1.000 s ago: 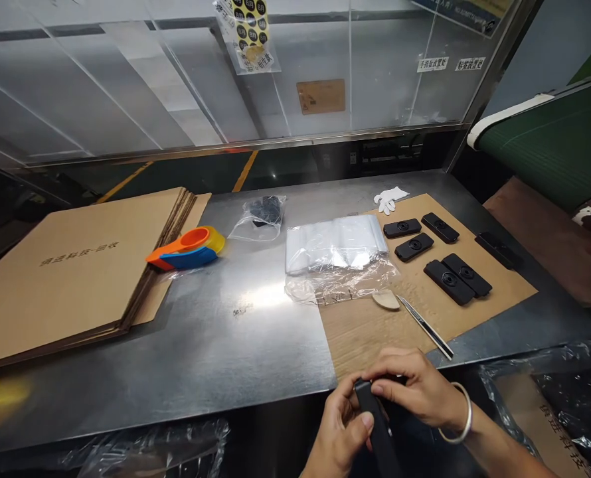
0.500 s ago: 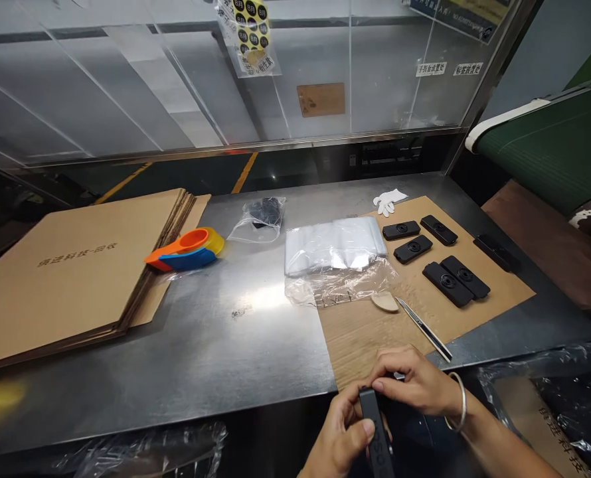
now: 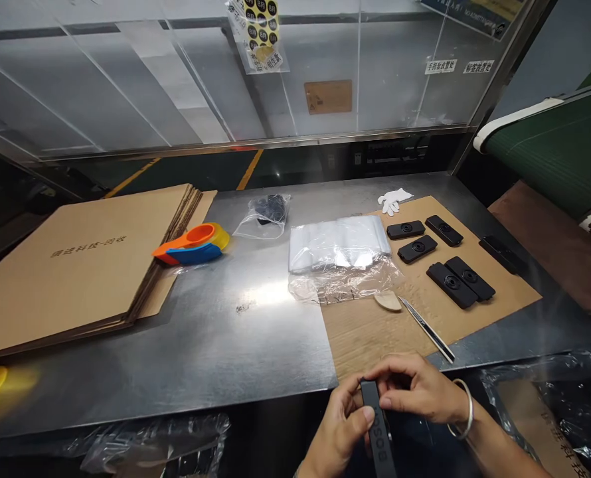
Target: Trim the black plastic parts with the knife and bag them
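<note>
A narrow black plastic case [image 3: 379, 441] with raised lettering on its side is held upright at the table's front edge. My left hand [image 3: 331, 428] grips it, thumb pressed against the lettered side. My right hand [image 3: 420, 392] has its fingers curled over the top end and right side of the same case; what lies under those fingertips is hidden. Beyond my hands are a utility knife [image 3: 427, 330] and a beige wedge-shaped pad [image 3: 388, 301] on a cardboard sheet [image 3: 355, 338]. Several similar black cases [image 3: 418, 249] with round centres lie farther right.
Clear plastic bags [image 3: 339, 244] are stacked mid-table beside the cardboard. At left stand a pile of flat cartons [image 3: 91, 245] and orange, blue and yellow scoops [image 3: 198, 242]. A white glove [image 3: 394, 200] lies at the back; a green conveyor belt [image 3: 549, 149] is at right.
My right fingers have shifted slightly along the top of the case, and a small shiny spot near them is out of sight. The whole view has moved slightly.
</note>
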Demonstrator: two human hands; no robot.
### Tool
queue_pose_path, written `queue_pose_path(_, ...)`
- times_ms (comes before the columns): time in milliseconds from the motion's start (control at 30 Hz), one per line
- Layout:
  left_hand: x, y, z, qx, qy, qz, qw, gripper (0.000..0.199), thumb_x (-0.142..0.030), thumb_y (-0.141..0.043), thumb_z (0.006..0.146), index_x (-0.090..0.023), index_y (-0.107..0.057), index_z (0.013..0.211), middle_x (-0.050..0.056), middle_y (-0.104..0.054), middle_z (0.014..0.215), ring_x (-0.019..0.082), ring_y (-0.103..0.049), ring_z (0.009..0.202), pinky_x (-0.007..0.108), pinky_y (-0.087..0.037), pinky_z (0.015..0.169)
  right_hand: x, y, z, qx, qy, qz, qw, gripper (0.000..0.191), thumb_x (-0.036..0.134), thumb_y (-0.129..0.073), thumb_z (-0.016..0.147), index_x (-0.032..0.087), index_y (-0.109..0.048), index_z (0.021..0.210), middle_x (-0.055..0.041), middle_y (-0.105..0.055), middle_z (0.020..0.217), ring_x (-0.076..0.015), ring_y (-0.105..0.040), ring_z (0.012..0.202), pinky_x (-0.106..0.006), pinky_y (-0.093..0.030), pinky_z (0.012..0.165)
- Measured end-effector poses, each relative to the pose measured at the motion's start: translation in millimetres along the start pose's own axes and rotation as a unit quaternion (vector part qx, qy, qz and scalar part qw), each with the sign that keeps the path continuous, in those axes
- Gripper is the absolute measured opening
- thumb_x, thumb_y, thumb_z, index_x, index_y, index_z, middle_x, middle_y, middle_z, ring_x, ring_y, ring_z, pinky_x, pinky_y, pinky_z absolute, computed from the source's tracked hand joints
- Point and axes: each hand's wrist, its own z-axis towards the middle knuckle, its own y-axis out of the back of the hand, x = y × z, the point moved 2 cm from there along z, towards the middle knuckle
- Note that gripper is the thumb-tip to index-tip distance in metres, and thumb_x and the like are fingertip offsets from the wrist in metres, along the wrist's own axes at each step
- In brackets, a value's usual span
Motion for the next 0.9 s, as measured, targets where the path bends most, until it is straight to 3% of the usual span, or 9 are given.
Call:
queue_pose_path(133, 10.5, 1.6, -2.2, -0.016, 0.028, -0.032, 0.999, 0.054, -0.045, -0.064, 0.068, -0.013, -0.053, 0.110, 0.001, -0.054, 0.062, 0.009, -0.046, 0.046, 0.021, -0.036, 0.044, -2.5, -1.6, 4.7, -0.035, 0.013, -0.040, 0.999, 0.017, 0.027, -0.057, 0.080, 0.016, -0.067, 0.089, -0.0021, -0.065, 0.074, -0.0128, -0.059, 0.069, -0.024, -0.045, 0.064)
queue_pose_path(267, 18.0, 3.8, 0.3, -0.096, 0.052, -0.132, 0.985, 0.061, -0.040, -0.067, 0.067, -0.016, -0.045, 0.118, 0.002, -0.061, 0.062, 0.013, -0.057, 0.054, 0.022, -0.043, 0.049, -23.5, 0.1, 11.4, -0.133, -0.030, -0.055, 0.989, 0.022, 0.030, -0.048, 0.085, 0.014, -0.063, 0.083, -0.0013, -0.062, 0.067, -0.0130, -0.058, 0.065, -0.024, -0.045, 0.060)
queue_pose_path(433, 35.1, 20.0, 12.7, -0.284, 0.104, -0.258, 0.917, 0.047, -0.025, -0.062, 0.076, -0.014, -0.043, 0.117, 0.009, -0.068, 0.085, 0.019, -0.067, 0.070, 0.026, -0.053, 0.057, -54.7, 26.5, 15.9, -0.256, -0.076, -0.114, 0.957, 0.027, 0.034, -0.042, 0.085, 0.014, -0.061, 0.087, -0.0006, -0.061, 0.063, -0.0128, -0.056, 0.058, -0.023, -0.043, 0.055)
queue_pose_path(500, 44.2, 27.1, 18.4, -0.318, 0.137, -0.309, 0.886, 0.043, -0.023, -0.058, 0.079, -0.012, -0.042, 0.118, 0.011, -0.068, 0.091, 0.021, -0.068, 0.075, 0.026, -0.055, 0.061, -60.7, 43.0, 16.8, -0.290, -0.080, -0.143, 0.943, 0.027, 0.033, -0.042, 0.084, 0.014, -0.061, 0.088, -0.0013, -0.062, 0.064, -0.0142, -0.058, 0.060, -0.024, -0.043, 0.057)
queue_pose_path(600, 52.6, 32.8, 24.9, -0.294, 0.192, -0.381, 0.855, 0.048, -0.032, -0.048, 0.086, -0.007, -0.037, 0.125, 0.020, -0.065, 0.098, 0.027, -0.065, 0.090, 0.027, -0.056, 0.067, -64.5, 64.3, 19.8, -0.325, -0.085, -0.198, 0.921, 0.026, 0.032, -0.042, 0.082, 0.016, -0.063, 0.086, -0.0023, -0.064, 0.065, -0.0170, -0.059, 0.064, -0.027, -0.042, 0.061)
queue_pose_path(700, 54.4, 35.1, 28.8, -0.258, 0.202, -0.423, 0.844, 0.054, -0.033, -0.040, 0.088, -0.001, -0.028, 0.129, 0.027, -0.061, 0.107, 0.030, -0.057, 0.106, 0.032, -0.055, 0.075, -66.1, 76.7, 25.8, -0.335, -0.085, -0.252, 0.904, 0.025, 0.029, -0.042, 0.081, 0.017, -0.064, 0.084, -0.0042, -0.066, 0.070, -0.0189, -0.060, 0.067, -0.028, -0.042, 0.062)
queue_pose_path(800, 59.7, 36.0, 33.9, -0.206, 0.183, -0.440, 0.855, 0.052, -0.028, -0.033, 0.089, 0.010, -0.031, 0.125, 0.029, -0.060, 0.109, 0.030, -0.052, 0.111, 0.034, -0.050, 0.087, -65.5, 81.4, 32.2, -0.335, -0.077, -0.294, 0.892, 0.025, 0.024, -0.041, 0.081, 0.016, -0.064, 0.085, -0.0072, -0.068, 0.079, -0.0200, -0.061, 0.074, -0.029, -0.043, 0.066)
queue_pose_path(900, 71.2, 34.4, 41.2, -0.084, 0.188, -0.412, 0.888, 0.045, -0.024, -0.037, 0.085, 0.012, -0.052, 0.108, 0.023, -0.063, 0.109, 0.026, -0.054, 0.110, 0.029, -0.043, 0.096, -61.9, 78.1, 43.5, -0.316, -0.055, -0.333, 0.887, 0.025, 0.020, -0.039, 0.083, 0.015, -0.064, 0.084, -0.0079, -0.068, 0.081, -0.0193, -0.061, 0.075, -0.029, -0.043, 0.067)
